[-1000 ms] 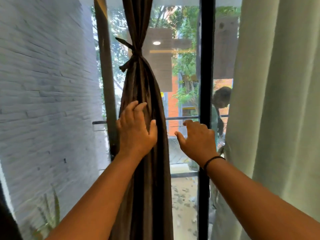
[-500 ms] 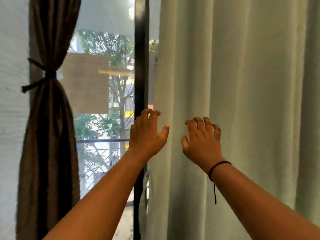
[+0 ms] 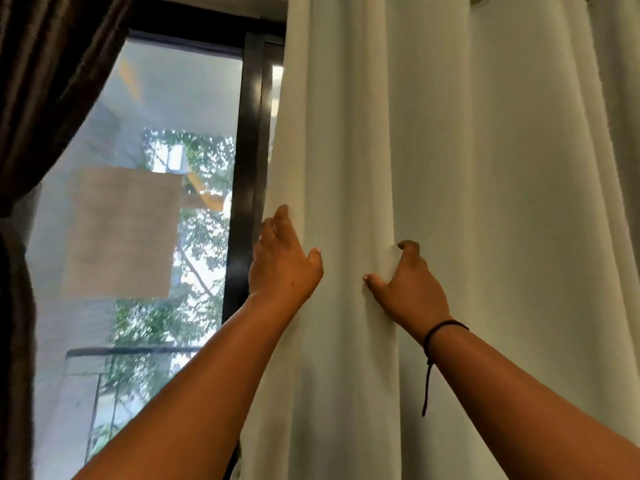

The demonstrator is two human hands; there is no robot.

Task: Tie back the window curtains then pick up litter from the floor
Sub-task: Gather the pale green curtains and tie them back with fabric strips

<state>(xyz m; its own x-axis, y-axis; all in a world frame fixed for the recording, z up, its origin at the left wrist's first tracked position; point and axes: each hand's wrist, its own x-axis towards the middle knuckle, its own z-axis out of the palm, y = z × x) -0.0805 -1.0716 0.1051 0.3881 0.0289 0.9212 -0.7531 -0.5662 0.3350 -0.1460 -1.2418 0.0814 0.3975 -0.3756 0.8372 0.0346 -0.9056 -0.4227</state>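
With our left hand [image 3: 282, 261] laid flat, fingers straight, along the left edge of the pale green pleated fabric curtain [image 3: 485, 202] and our right hand [image 3: 407, 289] hooked into one fold, we risk gathering too little, so outer pleats could spill loose.

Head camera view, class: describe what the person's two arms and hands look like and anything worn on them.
Both forearms are bare, with no sleeves in view. The left hand wears nothing visible. The right hand has a thin black cord bracelet at the wrist, with a loose end dangling below. No rings or gloves show.
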